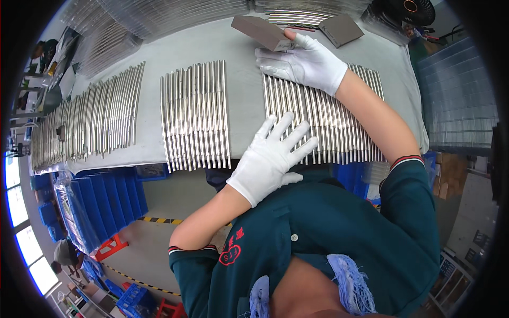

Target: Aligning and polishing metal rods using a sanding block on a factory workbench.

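My right hand (pixel 305 62), in a white glove with the thumb tip bare, holds a brown rectangular block (pixel 259 32) by one end, thumb against it. The block is tilted above the far part of the table. My left hand (pixel 271 161), also in a white glove, has its fingers spread over the near left part of a row of shiny metal rods (pixel 334 127). Whether its fingertips press on the rods I cannot tell. The rods lie side by side, their ends toward me. A second brown block (pixel 342 30) lies at the far right of the table.
More metal rods lie in a middle group (pixel 194 116) and a left group (pixel 90 116) on the grey-covered table (pixel 246 106). Clear plastic trays (pixel 175 16) line the far edge. A black fan (pixel 413 10) stands far right. Blue bins (pixel 106 201) are below left.
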A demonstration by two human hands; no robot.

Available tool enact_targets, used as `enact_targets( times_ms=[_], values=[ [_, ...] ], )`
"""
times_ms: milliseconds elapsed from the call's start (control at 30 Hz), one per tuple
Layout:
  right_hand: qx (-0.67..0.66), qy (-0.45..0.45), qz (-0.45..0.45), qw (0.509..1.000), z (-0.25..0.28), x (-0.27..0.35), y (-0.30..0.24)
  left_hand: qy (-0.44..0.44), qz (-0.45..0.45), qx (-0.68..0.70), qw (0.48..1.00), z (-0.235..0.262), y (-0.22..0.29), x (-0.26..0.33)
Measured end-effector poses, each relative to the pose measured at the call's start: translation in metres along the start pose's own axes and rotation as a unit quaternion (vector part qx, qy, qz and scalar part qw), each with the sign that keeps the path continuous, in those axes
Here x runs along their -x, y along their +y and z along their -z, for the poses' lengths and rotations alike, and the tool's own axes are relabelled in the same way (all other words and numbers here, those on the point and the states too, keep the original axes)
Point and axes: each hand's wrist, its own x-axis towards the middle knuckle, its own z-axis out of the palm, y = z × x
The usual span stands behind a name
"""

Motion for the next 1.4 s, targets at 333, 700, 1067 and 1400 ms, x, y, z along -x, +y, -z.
enact_targets(
  times_ms=[333, 700, 1067, 1400],
  values=[
    [0.006, 0.008, -0.017, 1.000, -0.024, -0.047, 0.027, -0.038, 0.127, -0.070, 0.989, 0.019, -0.003, 0.043],
    [0.039, -0.015, -0.002, 0.999, -0.002, -0.006, 0.001, 0.005, -0.002, 0.017, 1.000, -0.004, 0.004, 0.004],
    [0.036, -0.001, 0.017, 0.999, -0.006, -0.010, 0.005, 0.004, 0.017, 0.000, 1.000, 0.004, 0.001, 0.018],
    [-0.018, -0.050, 0.049, 0.997, 0.000, 0.059, -0.046, -0.002, 0.032, -0.044, 0.999, 0.012, 0.011, 0.000]
  ],
)
